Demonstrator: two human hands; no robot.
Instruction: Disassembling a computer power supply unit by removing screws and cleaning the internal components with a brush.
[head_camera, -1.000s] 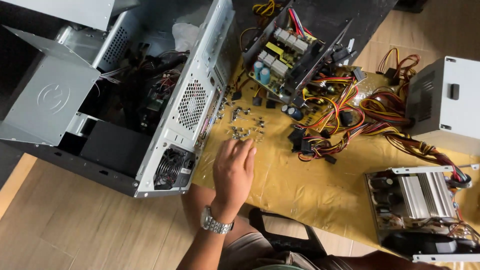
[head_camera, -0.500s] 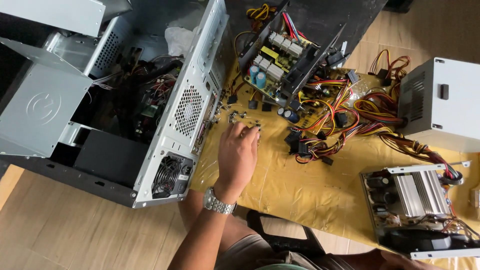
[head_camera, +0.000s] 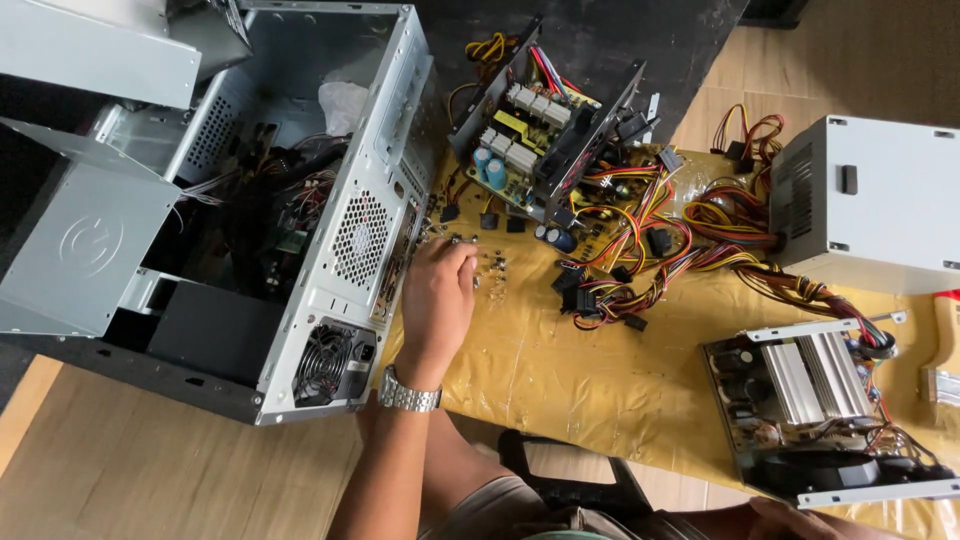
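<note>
Your left hand (head_camera: 437, 300) reaches over a scatter of screws (head_camera: 492, 266) on the yellow sheet (head_camera: 560, 380), just right of the open case (head_camera: 345, 235). The fingertips (head_camera: 462, 252) curl down among the far-left screws of the scatter, close to the case wall. Whether they have pinched one or only touch the sheet cannot be told from here.

The screws are likely light, hard and slick, and apt to roll or skid on the glossy, wrinkled plastic. They are probably best taken singly between thumb and forefinger, by the head, or swept into a cupped palm. The sheet looks thin and soft, so a dragging finger may bunch it up and send the screws wandering.

Your right hand (head_camera: 790, 518) shows only in part at the near edge, below an opened unit with a finned heatsink (head_camera: 815, 375). It is too cropped to tell whether it is closed or slack.

The case wall hems the screws in on the left. Farther off stands a bare circuit board (head_camera: 525, 125), tilted up in its frame. To the right, a tangle of red, yellow and black cables (head_camera: 650, 235) with loose plugs spills towards a white metal box (head_camera: 880, 200). The nearest black plugs (head_camera: 580, 295) lie close to the right of the screws, where a screw could slip under them. The near stretch of sheet holds nothing but creases.
</note>
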